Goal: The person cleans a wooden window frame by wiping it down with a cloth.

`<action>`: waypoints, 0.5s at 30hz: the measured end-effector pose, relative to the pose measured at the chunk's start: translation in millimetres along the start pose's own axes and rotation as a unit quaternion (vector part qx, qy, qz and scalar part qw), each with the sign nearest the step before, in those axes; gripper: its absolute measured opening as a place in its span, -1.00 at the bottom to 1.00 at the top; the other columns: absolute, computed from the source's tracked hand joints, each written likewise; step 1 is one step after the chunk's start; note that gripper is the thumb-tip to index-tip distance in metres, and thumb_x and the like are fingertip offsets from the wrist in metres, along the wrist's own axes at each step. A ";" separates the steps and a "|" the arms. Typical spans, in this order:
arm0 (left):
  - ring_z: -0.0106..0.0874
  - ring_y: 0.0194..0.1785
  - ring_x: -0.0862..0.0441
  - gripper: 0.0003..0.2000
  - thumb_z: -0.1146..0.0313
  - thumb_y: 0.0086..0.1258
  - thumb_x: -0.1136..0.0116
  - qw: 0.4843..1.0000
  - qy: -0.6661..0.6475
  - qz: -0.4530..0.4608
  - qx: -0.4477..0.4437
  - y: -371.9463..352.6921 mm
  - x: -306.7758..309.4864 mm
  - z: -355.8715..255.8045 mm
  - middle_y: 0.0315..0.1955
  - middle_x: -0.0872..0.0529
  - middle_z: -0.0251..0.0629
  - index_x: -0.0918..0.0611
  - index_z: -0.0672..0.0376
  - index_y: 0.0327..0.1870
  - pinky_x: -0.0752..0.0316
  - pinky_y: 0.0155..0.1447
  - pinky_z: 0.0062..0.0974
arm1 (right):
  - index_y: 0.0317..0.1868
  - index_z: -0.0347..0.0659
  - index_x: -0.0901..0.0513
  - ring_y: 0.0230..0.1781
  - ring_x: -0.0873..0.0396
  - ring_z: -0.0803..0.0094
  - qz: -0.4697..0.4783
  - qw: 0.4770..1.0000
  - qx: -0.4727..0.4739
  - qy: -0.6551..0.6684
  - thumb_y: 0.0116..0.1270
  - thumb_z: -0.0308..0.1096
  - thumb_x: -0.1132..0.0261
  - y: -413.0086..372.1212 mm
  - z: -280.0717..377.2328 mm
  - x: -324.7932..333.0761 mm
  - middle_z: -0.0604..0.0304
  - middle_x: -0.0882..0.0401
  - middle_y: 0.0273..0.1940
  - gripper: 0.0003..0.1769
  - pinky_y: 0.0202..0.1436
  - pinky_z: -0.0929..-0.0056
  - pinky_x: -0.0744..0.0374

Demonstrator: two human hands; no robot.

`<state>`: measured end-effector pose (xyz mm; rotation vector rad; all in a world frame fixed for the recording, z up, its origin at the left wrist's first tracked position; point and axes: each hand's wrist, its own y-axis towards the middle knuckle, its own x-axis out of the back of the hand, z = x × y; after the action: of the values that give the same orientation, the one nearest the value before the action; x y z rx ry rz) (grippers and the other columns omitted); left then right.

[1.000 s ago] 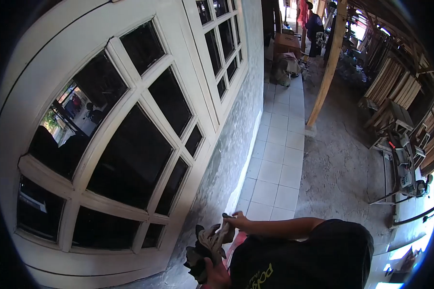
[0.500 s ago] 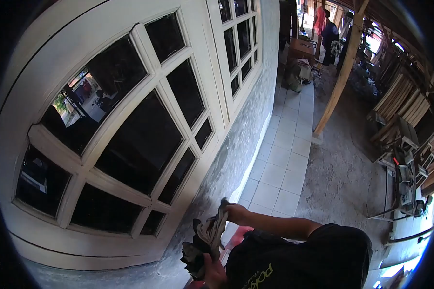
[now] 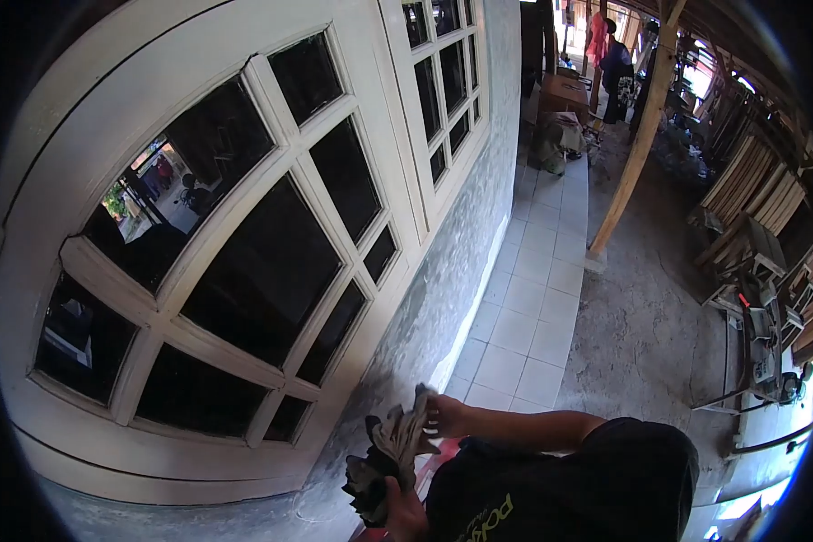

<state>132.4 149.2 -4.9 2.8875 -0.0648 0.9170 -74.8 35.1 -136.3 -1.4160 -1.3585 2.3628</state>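
A crumpled bundle of grey and black cloth [image 3: 393, 440] is held in front of my dark T-shirt, low in the view, beside the wall. From below, my left hand [image 3: 405, 513] grips the bundle's lower, darker part, its thumb lying across the folds. My right hand [image 3: 441, 416] reaches in from the right, fingers curled at the upper edge of the lighter grey cloth. Part of something red [image 3: 443, 452] shows behind the cloth, next to my shirt.
A white-framed window [image 3: 285, 262] with dark panes fills the left, above a grey wall [image 3: 443, 280]. A tiled walkway [image 3: 524, 298] runs past a wooden post [image 3: 637, 144]. Wooden benches [image 3: 754, 253] and stacked boards [image 3: 754, 185] line the right. A person [image 3: 617, 72] stands far back.
The cloth's upper folds have spread and shifted slightly lower. My right hand has moved down a little, its fingers now more visible. My left hand keeps its grip.
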 end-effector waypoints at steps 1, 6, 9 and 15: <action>-0.19 0.27 -0.47 -0.63 0.40 0.55 0.06 1.000 0.002 0.002 0.001 1.4 -1.1 3.3 0.19 -0.52 0.09 -0.43 0.47 0.24 -0.31 0.39 -0.24 | -0.14 -0.05 -0.56 0.00 -0.49 0.26 0.012 1.000 -0.022 -0.012 0.44 0.11 -0.05 -18.3 4.0 -12.5 0.14 -0.53 -0.07 -0.59 0.12 0.04 -0.44; -0.19 0.32 -0.41 -0.63 0.38 0.56 0.07 1.000 -0.013 0.000 0.007 -2.3 -3.6 14.1 0.26 -0.46 0.04 -0.41 0.42 0.28 -0.26 0.43 -0.21 | 0.00 -0.15 -0.52 0.09 -0.48 0.14 0.082 0.995 -0.011 0.059 0.41 0.20 -0.06 -32.1 30.6 -27.8 0.01 -0.52 -0.02 -0.45 0.26 -0.04 -0.39; -0.20 0.35 -0.38 -0.62 0.37 0.57 0.08 1.000 -0.031 0.000 0.003 -0.9 -5.1 18.1 0.29 -0.43 0.01 -0.40 0.39 0.30 -0.23 0.46 -0.19 | 0.12 -0.23 -0.47 0.22 -0.45 0.13 0.175 0.982 0.001 0.064 0.43 0.12 -0.10 -35.6 30.0 -23.6 -0.05 -0.52 0.07 -0.43 0.37 -0.01 -0.34; -0.18 0.41 -0.30 -0.58 0.34 0.57 0.07 0.859 -0.504 0.002 0.088 8.2 -12.4 10.3 0.36 -0.36 -0.06 -0.34 0.31 0.36 -0.13 0.53 -0.13 | 0.23 -0.17 -0.46 0.18 -0.50 0.24 0.173 0.970 0.045 -0.164 0.48 -0.07 -0.14 -30.7 32.2 -10.0 0.14 -0.53 0.14 -0.54 0.34 0.12 -0.40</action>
<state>127.6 139.9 -19.7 3.1571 -0.0710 -0.7063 -103.8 28.3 -101.7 -1.3803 -1.1173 2.9511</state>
